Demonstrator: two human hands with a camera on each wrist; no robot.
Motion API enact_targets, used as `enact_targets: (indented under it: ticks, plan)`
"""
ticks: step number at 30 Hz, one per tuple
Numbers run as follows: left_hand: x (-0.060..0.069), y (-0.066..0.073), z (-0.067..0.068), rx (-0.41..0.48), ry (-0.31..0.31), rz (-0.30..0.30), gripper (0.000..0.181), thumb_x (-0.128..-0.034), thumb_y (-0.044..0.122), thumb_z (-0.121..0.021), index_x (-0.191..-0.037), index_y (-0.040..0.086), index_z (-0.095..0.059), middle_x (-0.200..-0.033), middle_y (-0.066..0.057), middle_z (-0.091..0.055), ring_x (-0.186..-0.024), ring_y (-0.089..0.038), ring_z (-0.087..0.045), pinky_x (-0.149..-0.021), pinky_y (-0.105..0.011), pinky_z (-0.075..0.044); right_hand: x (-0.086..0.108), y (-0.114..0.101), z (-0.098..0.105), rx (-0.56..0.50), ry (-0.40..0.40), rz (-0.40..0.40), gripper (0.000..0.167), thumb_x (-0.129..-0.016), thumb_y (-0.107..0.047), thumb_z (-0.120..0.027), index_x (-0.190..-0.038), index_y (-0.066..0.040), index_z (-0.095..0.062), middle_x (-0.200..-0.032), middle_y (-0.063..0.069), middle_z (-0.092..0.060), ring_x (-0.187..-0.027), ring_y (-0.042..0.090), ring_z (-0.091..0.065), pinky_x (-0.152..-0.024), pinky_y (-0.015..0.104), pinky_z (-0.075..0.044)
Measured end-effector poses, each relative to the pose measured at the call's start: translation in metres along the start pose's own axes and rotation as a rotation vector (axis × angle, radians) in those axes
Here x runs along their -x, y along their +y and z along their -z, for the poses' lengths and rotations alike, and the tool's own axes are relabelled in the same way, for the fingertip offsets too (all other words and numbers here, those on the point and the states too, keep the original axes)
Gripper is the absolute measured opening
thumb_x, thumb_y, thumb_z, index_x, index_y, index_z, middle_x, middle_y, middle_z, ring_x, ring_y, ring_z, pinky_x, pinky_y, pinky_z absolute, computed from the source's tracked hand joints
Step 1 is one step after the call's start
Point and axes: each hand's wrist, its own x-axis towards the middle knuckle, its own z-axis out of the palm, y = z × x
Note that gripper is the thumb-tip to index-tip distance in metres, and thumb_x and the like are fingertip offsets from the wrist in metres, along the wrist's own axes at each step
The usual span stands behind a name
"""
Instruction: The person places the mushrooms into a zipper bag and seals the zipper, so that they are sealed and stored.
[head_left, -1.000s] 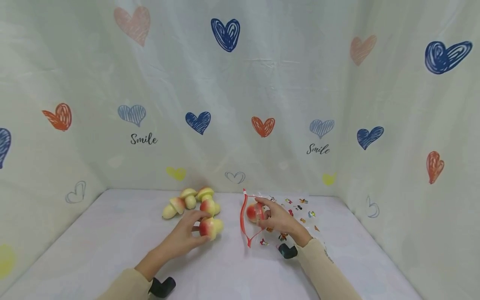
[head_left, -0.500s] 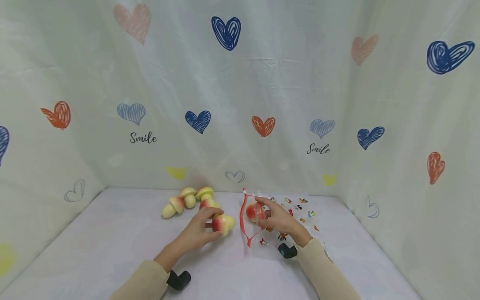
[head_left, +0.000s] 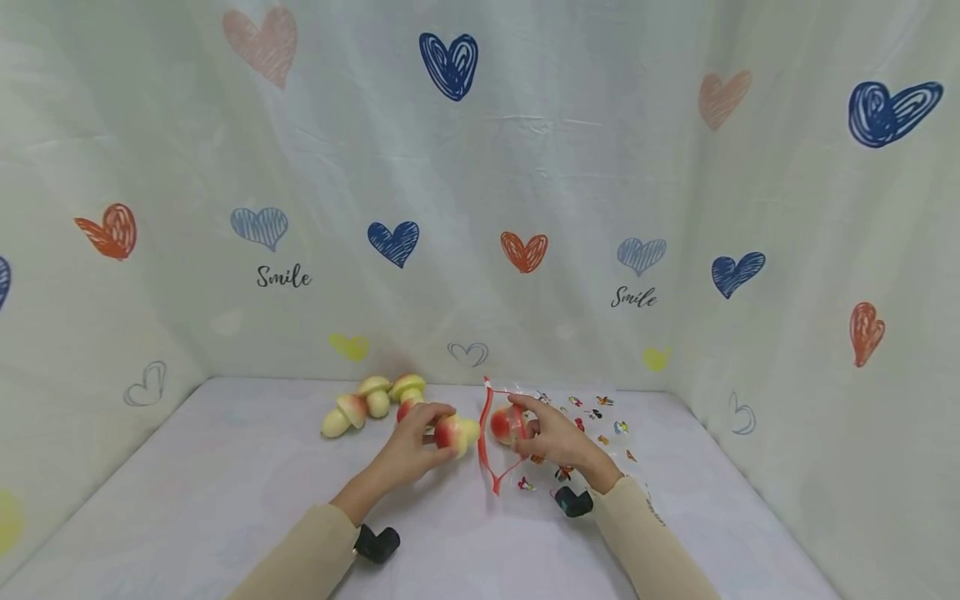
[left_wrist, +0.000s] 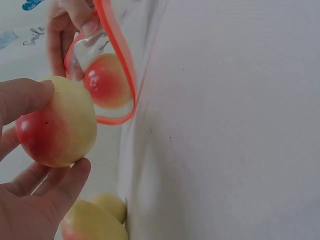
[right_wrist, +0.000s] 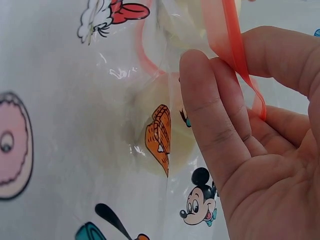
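Observation:
My left hand (head_left: 411, 450) grips a toy mushroom (head_left: 455, 435) with a red and pale yellow cap, its stem pointing right. The mushroom is at the mouth of a clear zip bag (head_left: 484, 442) with red edging and cartoon prints. In the left wrist view, thumb and fingers curl round the cap (left_wrist: 62, 122). My right hand (head_left: 558, 435) holds the bag's red edge, keeping its mouth apart. Another mushroom (head_left: 501, 425) lies inside the bag. Through the printed plastic in the right wrist view, its pale shape (right_wrist: 150, 105) shows, partly hidden by fingers.
Several more toy mushrooms (head_left: 345, 415) lie at the back left of the white table (head_left: 225, 483), one partly behind my left hand. A curtain (head_left: 465, 183) with printed hearts closes off the back and sides. Black camera mounts (head_left: 377, 544) stick out at both wrists.
My left hand has carried the mushroom right, away from the others and up to the bag's mouth. The right hand and the bag have stayed nearly still.

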Motion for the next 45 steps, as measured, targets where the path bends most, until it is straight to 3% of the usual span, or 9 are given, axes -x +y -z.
enact_targets:
  ticks: [4,16,26,29,36,41,45]
  plan:
    - [-0.005,-0.001,-0.003,-0.024,0.007,0.016,0.05,-0.0753,0.004,-0.079,-0.119,0.012,-0.057,-0.114,-0.003,-0.054,-0.104,-0.019,-0.051,-0.086,-0.033,-0.053,-0.001,0.0,0.0,-0.014,-0.01,-0.009,0.074,-0.082,-0.013,-0.073,-0.146,-0.025,-0.037,-0.07,0.004,-0.052,-0.054,0.016,-0.047,-0.051,0.03,-0.041]
    - [-0.019,-0.005,-0.017,-0.108,-0.012,0.022,0.05,-0.0769,0.007,-0.078,-0.122,0.011,-0.057,-0.116,-0.005,-0.052,-0.107,-0.02,-0.052,-0.087,-0.032,-0.052,-0.001,0.001,0.0,-0.017,-0.015,-0.012,0.074,-0.083,-0.013,-0.073,-0.146,-0.025,-0.037,-0.069,0.005,-0.051,-0.053,0.016,-0.047,-0.05,0.029,-0.041]
    - [-0.028,-0.006,-0.022,-0.085,-0.019,0.074,0.048,-0.0784,0.008,-0.077,-0.122,0.013,-0.056,-0.115,-0.006,-0.051,-0.106,-0.022,-0.053,-0.087,-0.034,-0.052,-0.002,0.002,0.001,-0.009,-0.019,0.011,0.075,-0.082,-0.014,-0.073,-0.146,-0.026,-0.036,-0.069,0.005,-0.053,-0.054,0.016,-0.047,-0.05,0.03,-0.042]
    - [-0.029,-0.005,-0.023,-0.087,-0.024,0.09,0.048,-0.0788,0.009,-0.077,-0.122,0.012,-0.056,-0.116,-0.007,-0.051,-0.106,-0.023,-0.054,-0.087,-0.035,-0.052,-0.002,0.002,0.001,-0.007,-0.017,0.006,0.075,-0.082,-0.015,-0.073,-0.146,-0.026,-0.036,-0.074,0.006,-0.054,-0.055,0.016,-0.048,-0.051,0.03,-0.043]
    - [-0.032,-0.003,-0.028,-0.096,-0.058,0.134,0.051,-0.0801,0.012,-0.077,-0.126,0.014,-0.054,-0.12,-0.006,-0.048,-0.109,-0.025,-0.053,-0.087,-0.036,-0.052,-0.002,0.003,0.0,-0.028,-0.008,-0.003,0.075,-0.082,-0.012,-0.074,-0.146,-0.025,-0.037,-0.111,0.008,-0.052,-0.067,0.018,-0.056,-0.057,0.031,-0.048]
    - [-0.035,-0.003,-0.033,-0.098,-0.074,0.16,0.052,-0.0797,0.015,-0.078,-0.127,0.017,-0.054,-0.119,-0.004,-0.048,-0.11,-0.024,-0.053,-0.087,-0.035,-0.052,-0.002,0.004,-0.001,-0.041,-0.012,0.0,0.075,-0.082,-0.011,-0.073,-0.146,-0.024,-0.037,-0.119,0.009,-0.051,-0.079,0.019,-0.059,-0.061,0.031,-0.051]
    - [-0.037,-0.004,-0.036,-0.101,-0.074,0.139,0.052,-0.0788,0.015,-0.078,-0.126,0.015,-0.055,-0.117,-0.004,-0.049,-0.107,-0.023,-0.054,-0.088,-0.035,-0.052,-0.003,0.003,-0.002,-0.047,-0.01,-0.006,0.074,-0.083,-0.01,-0.072,-0.146,-0.025,-0.037,-0.121,0.009,-0.05,-0.083,0.02,-0.059,-0.062,0.032,-0.052]
